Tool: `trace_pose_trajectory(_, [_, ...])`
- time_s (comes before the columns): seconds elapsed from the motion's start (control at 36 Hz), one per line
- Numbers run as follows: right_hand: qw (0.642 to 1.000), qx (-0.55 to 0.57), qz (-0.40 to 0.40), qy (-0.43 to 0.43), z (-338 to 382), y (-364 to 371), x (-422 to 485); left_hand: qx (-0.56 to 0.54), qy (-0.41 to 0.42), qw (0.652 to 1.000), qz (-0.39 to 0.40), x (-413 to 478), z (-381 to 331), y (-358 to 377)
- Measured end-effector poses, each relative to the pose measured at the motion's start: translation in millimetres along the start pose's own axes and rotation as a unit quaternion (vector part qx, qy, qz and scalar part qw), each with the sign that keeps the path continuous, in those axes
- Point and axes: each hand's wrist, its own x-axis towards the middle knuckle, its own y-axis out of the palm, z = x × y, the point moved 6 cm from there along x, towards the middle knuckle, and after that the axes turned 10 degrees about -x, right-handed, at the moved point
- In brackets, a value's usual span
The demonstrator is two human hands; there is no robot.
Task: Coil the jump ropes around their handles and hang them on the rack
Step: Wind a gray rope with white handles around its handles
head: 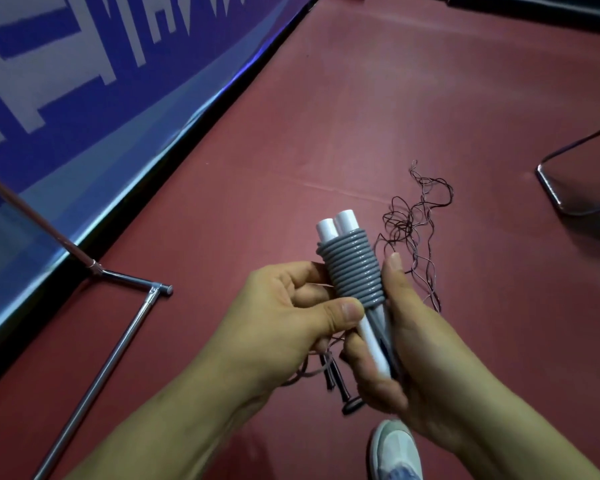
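grey rope [355, 270]: coiled tight round two white handles [340, 221] — bundle upright between both hands
left hand [291, 320]: pinches bundle just below the coil
right hand [406, 351]: grips handle bottoms, thumb along the coil's side
thin dark rope [418, 216]: tangled on floor [361, 98] — just beyond the hands

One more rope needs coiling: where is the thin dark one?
In the head view, the thin dark rope lies tangled on the red floor, right of centre, just beyond the right hand and the coiled grey rope.

Single head-worn camera faces forward and down onto the floor [361, 116].
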Motion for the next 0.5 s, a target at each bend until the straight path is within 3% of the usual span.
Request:
trace_pose_trajectory(0.08, [0.980, -0.151, -0.113, -0.060, 7.7, -14.4, 1.3, -0.013, 0.044, 0.995, -0.091, -5.7, 6.6, -32.5])
trace_pose_trajectory(0.19, [0.943, -0.254, -0.194, -0.092, 7.4, -16.3, -7.3, 0.004, 0.091, 0.992, -0.093, -3.3, 1.5, -28.4])
trace_pose_trajectory(0.31, [0.968, -0.122, -0.216, -0.042, -1.3, -8.3, -5.0, 0.007, 0.108, 0.990, -0.088, -8.9, -2.7, -22.1])
trace_pose_trajectory(0.5, [0.994, 0.074, -0.076, -0.003, 6.9, 7.1, -11.7, -0.064, 0.063, 0.996, 0.004, -4.7, 1.5, -22.5])
